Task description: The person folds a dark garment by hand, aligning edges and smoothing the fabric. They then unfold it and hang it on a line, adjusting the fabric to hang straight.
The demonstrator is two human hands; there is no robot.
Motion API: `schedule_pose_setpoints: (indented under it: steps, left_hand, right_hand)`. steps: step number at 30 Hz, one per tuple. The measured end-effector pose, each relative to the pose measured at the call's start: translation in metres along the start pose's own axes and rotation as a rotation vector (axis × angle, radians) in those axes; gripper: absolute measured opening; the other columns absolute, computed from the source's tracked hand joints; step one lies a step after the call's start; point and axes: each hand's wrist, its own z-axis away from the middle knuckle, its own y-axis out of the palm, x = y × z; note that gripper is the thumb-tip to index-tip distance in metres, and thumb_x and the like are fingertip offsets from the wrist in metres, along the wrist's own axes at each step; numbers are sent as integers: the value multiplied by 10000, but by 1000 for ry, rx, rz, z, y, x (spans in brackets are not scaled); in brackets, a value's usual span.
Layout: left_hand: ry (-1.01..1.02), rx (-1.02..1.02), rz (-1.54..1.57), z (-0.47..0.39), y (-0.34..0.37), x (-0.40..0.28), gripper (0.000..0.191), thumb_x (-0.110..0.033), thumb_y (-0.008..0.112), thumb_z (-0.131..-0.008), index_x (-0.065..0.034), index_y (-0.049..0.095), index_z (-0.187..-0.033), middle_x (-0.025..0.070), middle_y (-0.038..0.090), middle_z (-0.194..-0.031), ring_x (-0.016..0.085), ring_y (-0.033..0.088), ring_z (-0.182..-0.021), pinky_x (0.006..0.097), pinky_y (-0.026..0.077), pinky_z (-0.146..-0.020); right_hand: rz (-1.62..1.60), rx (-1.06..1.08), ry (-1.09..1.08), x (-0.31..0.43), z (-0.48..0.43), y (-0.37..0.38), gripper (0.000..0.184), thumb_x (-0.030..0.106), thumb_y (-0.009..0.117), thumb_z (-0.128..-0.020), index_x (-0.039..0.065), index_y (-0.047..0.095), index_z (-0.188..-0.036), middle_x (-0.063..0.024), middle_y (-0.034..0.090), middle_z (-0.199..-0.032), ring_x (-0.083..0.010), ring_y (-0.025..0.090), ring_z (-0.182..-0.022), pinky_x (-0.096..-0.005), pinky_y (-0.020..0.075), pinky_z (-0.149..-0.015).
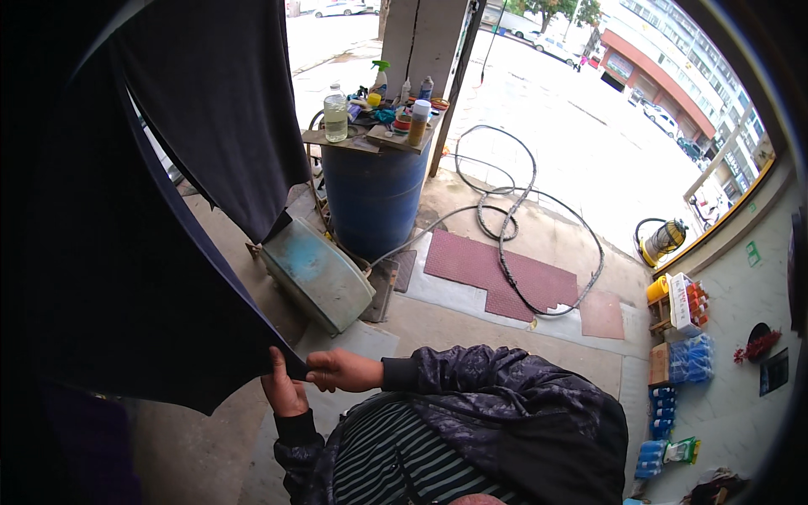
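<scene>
A large dark cloth [158, 303] hangs down the left side, its lower edge drawn out towards my body. My left hand [285, 386] grips that edge with the thumb up on the near face. Close beside it, my right hand [344, 370] pinches the outermost corner between thumb and fingers. Behind hangs another dark cloth panel [233, 113], parted from the first by a narrow gap; whether the two join is hidden at the top. Just beyond the hands, a worn grey-green box-shaped housing [319, 278] rests on the floor, the panel's lower tip reaching its top.
A blue plastic drum [372, 202] carries boards with bottles and spray cans. A black hose [533, 183] lies coiled across red floor mats [461, 259]. Along the right wall stand blue bottles [691, 360], a carton [659, 364] and a yellow vacuum cleaner [663, 243]. The doorway opens onto a street.
</scene>
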Motion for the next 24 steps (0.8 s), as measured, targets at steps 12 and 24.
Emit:
schedule_pose_setpoints:
  steps: [12, 24]
  left_hand:
    - [-27, 103, -94, 20, 9, 14, 465, -378, 722, -1013, -20, 612, -1289, 9, 631, -1142, 123, 593, -980, 289, 494, -810]
    - [-118, 100, -98, 21, 8, 9, 388, -360, 716, -1018, -48, 599, -1218, -11, 604, -1018, 110, 590, -886, 282, 480, -729]
  right_hand:
    - [-184, -26, 102, -11, 0, 7, 405, 422, 660, -1042, 27, 642, -1131, -34, 638, -874, -114, 599, -753, -296, 517, -660]
    - [-246, -107, 61, -37, -2, 12, 332, 354, 655, -1057, 23, 671, -1058, 10, 617, -791, -85, 591, -738, -289, 514, -663]
